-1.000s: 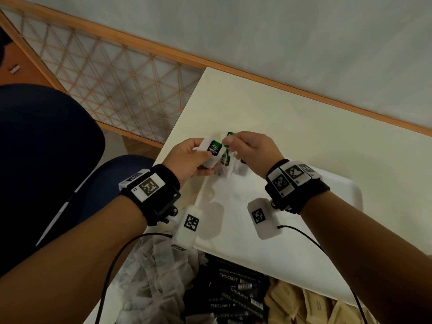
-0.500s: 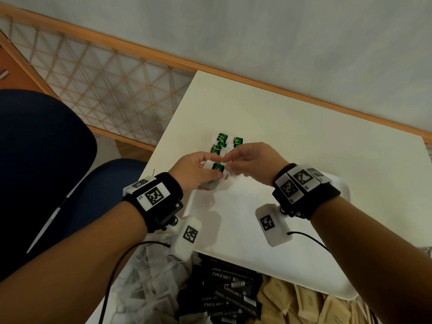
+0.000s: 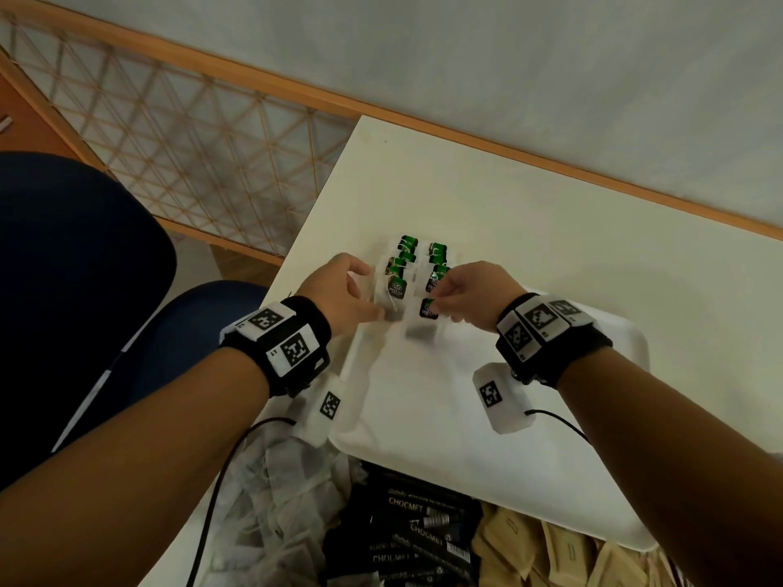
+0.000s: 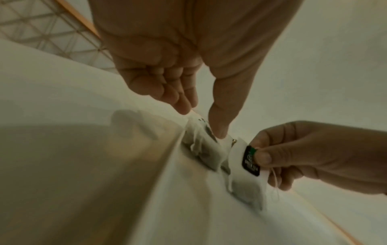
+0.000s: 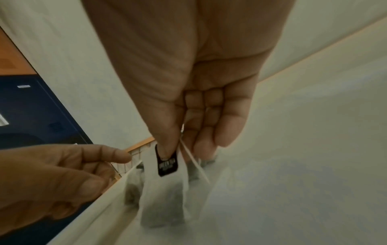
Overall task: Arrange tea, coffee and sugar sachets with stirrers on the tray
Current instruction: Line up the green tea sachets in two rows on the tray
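Several tea bags with green and black tags lie in two short columns in the far left corner of the white tray. My right hand pinches the tag of a tea bag at the near end of the right column. Its pouch hangs down onto the tray floor. The pinched tag and its string show clearly in the right wrist view. My left hand holds the nearest bag of the left column. Its thumb rests on that bag, with the fingertips at its far edge.
Near me, off the tray, lie a heap of white tea bags, black CHOCMET sachets and brown sachets. The white table runs to a wall. A blue chair and a wooden lattice stand on the left.
Both hands held one tea bag together over the tray corner. They have parted: the right hand brought the bag down to the right column and the left shifted to the left column.
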Motion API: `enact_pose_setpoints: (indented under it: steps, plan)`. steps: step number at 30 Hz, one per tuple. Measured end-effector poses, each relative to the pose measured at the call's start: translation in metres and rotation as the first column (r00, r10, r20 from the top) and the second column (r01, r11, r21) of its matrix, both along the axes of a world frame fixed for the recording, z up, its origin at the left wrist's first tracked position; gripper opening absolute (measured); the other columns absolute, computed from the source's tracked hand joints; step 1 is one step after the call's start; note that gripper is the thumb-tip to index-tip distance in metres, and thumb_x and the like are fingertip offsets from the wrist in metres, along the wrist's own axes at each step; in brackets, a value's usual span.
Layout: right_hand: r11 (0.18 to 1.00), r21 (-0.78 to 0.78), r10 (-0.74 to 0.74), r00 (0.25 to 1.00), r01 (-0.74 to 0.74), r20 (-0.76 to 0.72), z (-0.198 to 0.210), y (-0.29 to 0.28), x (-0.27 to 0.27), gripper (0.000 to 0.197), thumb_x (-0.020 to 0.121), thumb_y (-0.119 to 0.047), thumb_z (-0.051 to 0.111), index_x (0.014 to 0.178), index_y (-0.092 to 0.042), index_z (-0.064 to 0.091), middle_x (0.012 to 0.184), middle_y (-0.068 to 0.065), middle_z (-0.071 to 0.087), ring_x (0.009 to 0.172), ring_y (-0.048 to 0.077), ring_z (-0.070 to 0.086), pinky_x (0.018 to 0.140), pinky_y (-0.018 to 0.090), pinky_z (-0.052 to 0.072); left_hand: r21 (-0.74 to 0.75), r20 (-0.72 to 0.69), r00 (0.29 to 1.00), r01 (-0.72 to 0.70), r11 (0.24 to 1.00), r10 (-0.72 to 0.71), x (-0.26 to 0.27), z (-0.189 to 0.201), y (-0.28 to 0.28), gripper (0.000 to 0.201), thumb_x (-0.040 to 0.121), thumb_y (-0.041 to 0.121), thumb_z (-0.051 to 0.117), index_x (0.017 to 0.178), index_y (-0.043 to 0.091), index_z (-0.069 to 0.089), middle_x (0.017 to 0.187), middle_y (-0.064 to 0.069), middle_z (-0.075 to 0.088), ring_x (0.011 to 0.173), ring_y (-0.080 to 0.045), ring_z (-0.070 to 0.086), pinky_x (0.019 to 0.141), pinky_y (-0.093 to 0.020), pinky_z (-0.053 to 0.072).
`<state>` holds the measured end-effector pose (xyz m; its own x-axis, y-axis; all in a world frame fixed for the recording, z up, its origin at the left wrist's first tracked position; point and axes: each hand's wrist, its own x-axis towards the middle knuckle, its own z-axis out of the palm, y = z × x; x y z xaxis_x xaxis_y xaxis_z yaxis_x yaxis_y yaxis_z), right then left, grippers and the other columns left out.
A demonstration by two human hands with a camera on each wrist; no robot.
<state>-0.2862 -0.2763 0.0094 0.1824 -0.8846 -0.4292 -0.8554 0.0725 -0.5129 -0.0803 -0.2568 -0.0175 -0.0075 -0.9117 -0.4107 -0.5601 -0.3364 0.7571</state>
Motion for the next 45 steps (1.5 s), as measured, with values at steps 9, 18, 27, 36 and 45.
enact_pose_setpoints:
  steps: [9,18,27,36,45]
  plan:
    - [0.969,-0.143,-0.200,0.979,0.204,0.043,-0.015,0.011,-0.004,0.054,0.069,-0.037,0.081,0.107,-0.025,0.044,0.078,-0.004,0.060,0.073,0.013,0.058,0.061,0.028,0.045,0.083,0.321,0.927,0.178,0.981,-0.195,-0.018,0.008,-0.014,0.089,0.061,0.047,0.085,0.129,0.020,0.035,0.109,0.001,0.053,0.103,-0.022,0.056,0.085,-0.035,0.047]
    - [0.957,-0.014,-0.289,0.955,0.291,0.065,-0.031,0.015,-0.002,0.082,0.068,-0.041,0.081,0.133,-0.015,0.039,0.099,0.000,0.065,0.092,0.017,0.059,0.075,0.028,0.043,0.042,0.316,0.931,0.181,0.983,-0.185,-0.019,0.006,-0.022,0.065,0.068,0.038,0.082,0.122,0.021,0.050,0.116,-0.001,0.060,0.105,-0.023,0.056,0.087,-0.033,0.046]
    - [0.977,-0.051,-0.203,0.976,0.208,0.082,-0.025,0.018,0.007,0.046,0.081,-0.029,0.072,0.122,-0.018,0.055,0.087,-0.005,0.057,0.086,0.016,0.055,0.074,0.025,0.038,-0.065,0.302,0.926,0.258,0.964,-0.227,-0.023,0.005,-0.020,0.041,0.074,0.024,0.076,0.112,0.016,0.062,0.095,-0.004,0.064,0.097,-0.028,0.060,0.083,-0.035,0.050]
    - [0.959,-0.150,-0.220,0.966,0.239,0.132,0.002,0.059,-0.006,0.052,0.084,-0.027,0.068,0.131,-0.024,0.045,0.075,-0.006,0.063,0.073,0.004,0.057,0.063,0.019,0.042,-0.071,0.269,0.935,0.257,0.964,-0.229,-0.004,0.027,0.012,0.047,0.081,0.028,0.073,0.123,0.025,0.052,0.097,0.002,0.060,0.080,-0.010,0.055,0.066,-0.023,0.042]
    - [0.973,-0.076,0.219,0.976,-0.219,-0.002,0.012,0.211,0.014,0.015,0.086,-0.033,0.063,0.099,-0.037,0.068,0.083,-0.014,0.057,0.077,0.007,0.056,0.073,0.026,0.047,0.028,0.202,0.783,0.595,0.803,-0.588,0.029,0.030,0.159,0.013,0.077,0.026,0.076,0.084,0.030,0.065,0.083,0.009,0.062,0.068,0.001,0.051,0.066,-0.019,0.041]
